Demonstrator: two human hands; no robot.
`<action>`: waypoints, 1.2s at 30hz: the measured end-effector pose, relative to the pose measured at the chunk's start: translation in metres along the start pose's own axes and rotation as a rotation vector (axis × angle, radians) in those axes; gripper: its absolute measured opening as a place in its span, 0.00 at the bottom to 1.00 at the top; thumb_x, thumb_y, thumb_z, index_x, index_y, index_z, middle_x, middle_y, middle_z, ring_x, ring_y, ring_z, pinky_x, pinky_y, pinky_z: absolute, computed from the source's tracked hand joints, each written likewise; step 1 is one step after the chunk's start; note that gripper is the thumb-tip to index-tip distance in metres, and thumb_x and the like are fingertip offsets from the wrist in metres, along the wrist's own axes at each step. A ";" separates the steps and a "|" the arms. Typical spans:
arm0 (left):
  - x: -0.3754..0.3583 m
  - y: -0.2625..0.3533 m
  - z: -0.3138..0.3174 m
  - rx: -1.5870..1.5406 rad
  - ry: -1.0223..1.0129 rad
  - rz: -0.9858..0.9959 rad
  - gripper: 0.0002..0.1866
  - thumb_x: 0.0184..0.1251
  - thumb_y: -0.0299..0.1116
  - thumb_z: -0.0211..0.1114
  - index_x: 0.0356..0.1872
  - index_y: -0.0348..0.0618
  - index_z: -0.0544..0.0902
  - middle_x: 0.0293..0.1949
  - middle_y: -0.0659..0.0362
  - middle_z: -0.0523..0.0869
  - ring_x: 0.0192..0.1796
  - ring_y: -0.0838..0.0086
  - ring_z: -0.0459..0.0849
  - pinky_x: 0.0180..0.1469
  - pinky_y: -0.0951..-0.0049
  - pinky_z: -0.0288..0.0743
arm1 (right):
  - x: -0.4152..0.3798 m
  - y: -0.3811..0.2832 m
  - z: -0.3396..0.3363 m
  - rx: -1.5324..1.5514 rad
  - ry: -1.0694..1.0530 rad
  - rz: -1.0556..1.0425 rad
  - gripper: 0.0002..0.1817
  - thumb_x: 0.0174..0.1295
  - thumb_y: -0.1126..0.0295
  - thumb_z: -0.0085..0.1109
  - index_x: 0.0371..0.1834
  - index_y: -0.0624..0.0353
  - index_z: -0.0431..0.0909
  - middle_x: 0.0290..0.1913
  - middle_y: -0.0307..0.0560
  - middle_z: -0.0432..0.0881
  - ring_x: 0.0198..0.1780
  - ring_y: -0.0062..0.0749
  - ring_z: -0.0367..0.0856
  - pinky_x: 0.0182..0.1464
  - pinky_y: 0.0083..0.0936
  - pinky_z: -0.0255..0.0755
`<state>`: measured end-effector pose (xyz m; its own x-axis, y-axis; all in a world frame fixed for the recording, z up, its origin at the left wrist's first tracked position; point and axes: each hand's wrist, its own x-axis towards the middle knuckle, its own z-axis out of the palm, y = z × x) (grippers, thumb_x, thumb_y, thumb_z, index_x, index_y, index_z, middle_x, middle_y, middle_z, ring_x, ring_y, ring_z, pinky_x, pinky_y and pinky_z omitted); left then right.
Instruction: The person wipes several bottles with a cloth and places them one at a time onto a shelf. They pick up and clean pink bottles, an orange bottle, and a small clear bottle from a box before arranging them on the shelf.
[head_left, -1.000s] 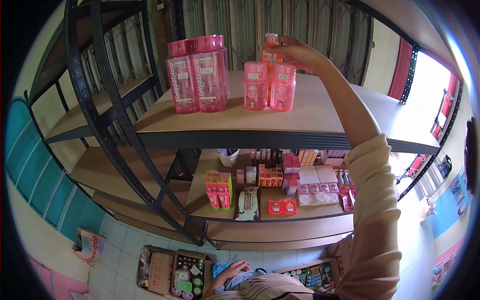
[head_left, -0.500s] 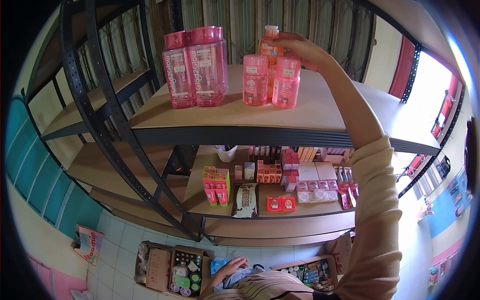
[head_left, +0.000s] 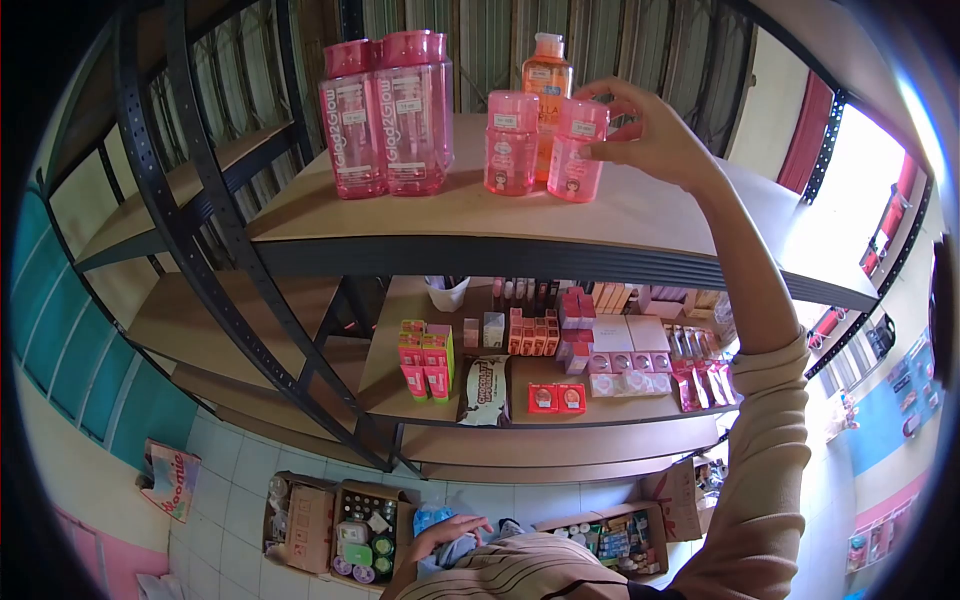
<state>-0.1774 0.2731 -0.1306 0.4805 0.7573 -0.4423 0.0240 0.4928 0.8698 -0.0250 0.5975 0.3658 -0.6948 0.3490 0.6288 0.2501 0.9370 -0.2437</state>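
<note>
My right hand point(head_left: 650, 132) reaches over the top shelf, its fingers and thumb around the right side of a small pink bottle point(head_left: 576, 160) with a pink cap. Beside that bottle stands a matching pink bottle point(head_left: 511, 150). Behind the pair rises a taller orange bottle point(head_left: 548, 75) with a clear cap. Large pink Glad2Glow bottles point(head_left: 415, 125) are grouped to the left. Low in view, my left hand point(head_left: 455, 528) lies with fingers stretched out over a blue-grey bundle point(head_left: 452, 552) near my body; what the bundle is cannot be made out.
The shelf below carries green-and-pink boxes point(head_left: 426, 365), a chocolate-labelled pouch point(head_left: 486, 390), red compacts point(head_left: 556, 398) and other cosmetics. Cardboard boxes point(head_left: 305, 525) of goods sit on the tiled floor. A dark metal upright point(head_left: 200, 190) stands at the left.
My right hand has moved from the orange bottle down and forward to the right-hand pink bottle, which has shifted slightly rightward. The left hand still lies low near my body.
</note>
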 end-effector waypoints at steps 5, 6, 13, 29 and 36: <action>0.004 -0.008 -0.002 -0.041 0.000 0.018 0.21 0.69 0.46 0.41 0.44 0.39 0.75 0.30 0.61 0.78 0.32 0.79 0.77 0.53 0.75 0.60 | -0.008 0.019 -0.018 -0.144 0.083 0.002 0.27 0.36 0.60 0.70 0.43 0.52 0.74 0.36 0.49 0.78 0.39 0.34 0.76 0.42 0.28 0.72; 0.005 -0.013 -0.003 -0.070 0.004 0.026 0.21 0.69 0.47 0.41 0.44 0.40 0.75 0.29 0.61 0.78 0.32 0.79 0.77 0.53 0.74 0.60 | -0.010 0.025 -0.024 -0.136 0.063 0.049 0.28 0.36 0.59 0.70 0.44 0.53 0.74 0.37 0.49 0.78 0.41 0.34 0.76 0.43 0.29 0.72; 0.003 -0.020 -0.001 -0.083 0.037 0.052 0.21 0.69 0.45 0.40 0.48 0.38 0.71 0.22 0.59 0.77 0.32 0.75 0.78 0.45 0.77 0.67 | 0.006 0.020 -0.033 -0.317 0.376 -0.040 0.37 0.37 0.49 0.67 0.50 0.60 0.71 0.44 0.54 0.77 0.48 0.40 0.75 0.47 0.34 0.70; -0.009 -0.018 0.006 -0.077 0.072 0.067 0.20 0.70 0.42 0.39 0.48 0.38 0.71 0.22 0.58 0.77 0.32 0.76 0.78 0.45 0.78 0.67 | 0.045 -0.015 0.001 0.315 0.138 0.247 0.42 0.44 0.55 0.63 0.60 0.63 0.57 0.46 0.58 0.74 0.46 0.44 0.76 0.45 0.41 0.74; -0.005 -0.018 0.004 -0.014 0.066 0.086 0.19 0.70 0.42 0.39 0.48 0.38 0.72 0.21 0.59 0.76 0.32 0.75 0.78 0.45 0.77 0.68 | 0.040 -0.011 0.005 0.268 0.189 0.188 0.43 0.47 0.52 0.61 0.62 0.63 0.54 0.46 0.62 0.73 0.47 0.46 0.76 0.45 0.39 0.74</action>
<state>-0.1769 0.2594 -0.1431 0.4219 0.8230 -0.3803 -0.0273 0.4309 0.9020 -0.0585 0.6011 0.3899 -0.5105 0.5339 0.6741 0.1589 0.8290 -0.5362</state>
